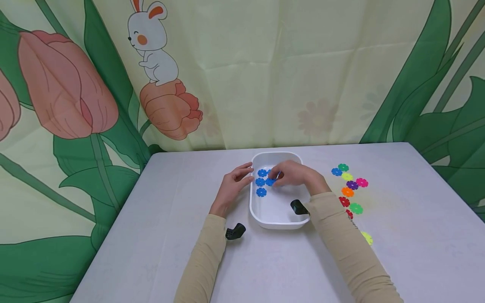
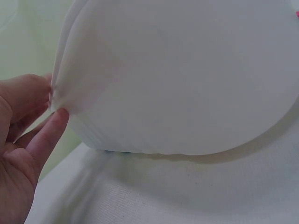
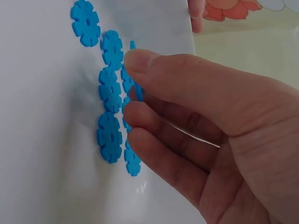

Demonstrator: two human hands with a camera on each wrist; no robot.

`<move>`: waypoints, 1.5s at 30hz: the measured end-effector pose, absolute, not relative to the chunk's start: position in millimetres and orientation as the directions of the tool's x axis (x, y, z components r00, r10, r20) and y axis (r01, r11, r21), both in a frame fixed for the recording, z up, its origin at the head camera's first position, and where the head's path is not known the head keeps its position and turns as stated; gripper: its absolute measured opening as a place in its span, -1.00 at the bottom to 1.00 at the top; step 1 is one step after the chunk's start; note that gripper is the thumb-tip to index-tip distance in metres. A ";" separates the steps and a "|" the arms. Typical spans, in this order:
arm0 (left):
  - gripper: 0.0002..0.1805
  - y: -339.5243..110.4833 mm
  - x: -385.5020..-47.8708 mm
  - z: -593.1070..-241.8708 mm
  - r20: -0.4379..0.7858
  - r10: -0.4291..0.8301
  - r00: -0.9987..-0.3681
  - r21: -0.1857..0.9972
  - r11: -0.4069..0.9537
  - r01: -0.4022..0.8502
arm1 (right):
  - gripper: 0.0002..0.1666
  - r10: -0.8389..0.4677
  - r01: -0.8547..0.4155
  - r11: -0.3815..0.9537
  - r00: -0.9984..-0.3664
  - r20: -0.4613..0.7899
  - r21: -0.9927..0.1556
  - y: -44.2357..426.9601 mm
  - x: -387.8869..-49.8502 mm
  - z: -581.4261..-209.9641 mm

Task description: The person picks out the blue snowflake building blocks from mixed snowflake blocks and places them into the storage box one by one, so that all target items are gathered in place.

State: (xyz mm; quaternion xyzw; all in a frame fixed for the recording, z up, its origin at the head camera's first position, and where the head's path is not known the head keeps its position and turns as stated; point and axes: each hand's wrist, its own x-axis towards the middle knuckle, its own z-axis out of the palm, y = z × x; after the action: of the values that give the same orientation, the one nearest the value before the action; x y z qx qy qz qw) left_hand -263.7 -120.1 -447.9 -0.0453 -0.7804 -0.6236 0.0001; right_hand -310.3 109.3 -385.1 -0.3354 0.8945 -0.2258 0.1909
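A white rectangular tray [image 1: 278, 215] holds several blue flower-shaped plastic discs [image 1: 261, 192] lying flat near its left side. My left hand [image 1: 232, 187] is at the tray's left edge; in the left wrist view its thumb and fingers pinch the tray wall. Over the tray, my right hand [image 1: 295, 173] pinches one blue flower-shaped disc [image 3: 138, 92] between thumb and index finger, mostly hidden by the thumb. Just beyond those fingers lie the other blue discs, a few of them lined up edge to edge.
Right of the tray, loose flower-shaped discs in green, yellow, purple, pink [image 1: 362, 182], orange [image 1: 347, 192], red and blue lie on the white-covered table [image 1: 159, 235]. My right forearm partly covers some of them. A printed curtain [image 1: 265, 84] hangs behind the table.
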 end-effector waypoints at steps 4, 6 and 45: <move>-0.65 -120.4 -263.4 -447.4 0.057 0.073 -0.996 0.975 0.209 0.072 | -0.66 -0.693 -0.518 0.682 -0.683 -0.231 -0.516 106.9 -308.1 -385.5; -0.65 -120.5 -263.5 -447.4 0.058 0.076 -0.995 0.975 0.209 0.073 | -0.66 -0.701 -0.528 0.682 -0.670 -0.245 -0.506 105.7 -307.1 -386.1; -0.62 -121.2 -263.5 -447.5 0.058 0.079 -0.995 0.974 0.212 0.074 | -0.71 -0.624 -0.472 0.771 -0.694 -0.360 -0.426 88.2 -302.7 -393.3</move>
State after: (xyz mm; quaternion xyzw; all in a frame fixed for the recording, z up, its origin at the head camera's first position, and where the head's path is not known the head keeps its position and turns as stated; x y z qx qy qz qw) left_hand -263.5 -121.2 -447.5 -0.0490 -0.7785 -0.6257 -0.0019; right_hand -302.7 88.2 -393.3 -0.3019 0.9076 -0.1522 0.2487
